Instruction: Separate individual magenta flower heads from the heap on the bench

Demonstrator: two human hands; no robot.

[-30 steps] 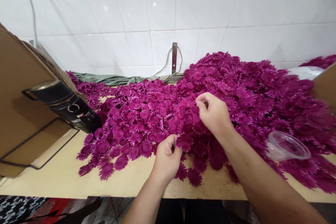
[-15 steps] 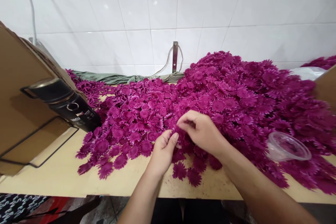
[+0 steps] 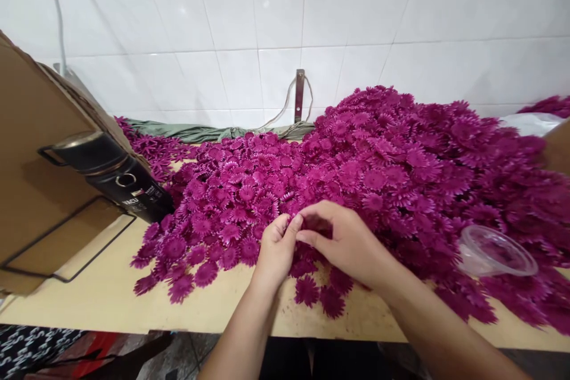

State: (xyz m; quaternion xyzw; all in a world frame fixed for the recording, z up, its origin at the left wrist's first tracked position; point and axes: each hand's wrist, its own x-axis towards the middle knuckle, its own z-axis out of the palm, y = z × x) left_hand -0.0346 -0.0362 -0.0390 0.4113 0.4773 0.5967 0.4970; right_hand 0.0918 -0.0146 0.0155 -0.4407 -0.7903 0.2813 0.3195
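Left hand (image 3: 276,252) and right hand (image 3: 345,240) meet, fingertips curled together, probably for fine control; whether they grip anything I cannot tell; magenta daisy-like flower heads (image 3: 247,193) heap beneath and beyond; black vacuum bottle (image 3: 111,169) beside them, seemingly within reach

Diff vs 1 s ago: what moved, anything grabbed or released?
Right hand moved left and toward the person, from apart over the flower pile to meet the left hand at the fingertips. Left hand stayed in about the same spot. Whether anything was grabbed or released is hidden by the fingers. Unchanged: black bottle, clear plastic tub and the pile overall.
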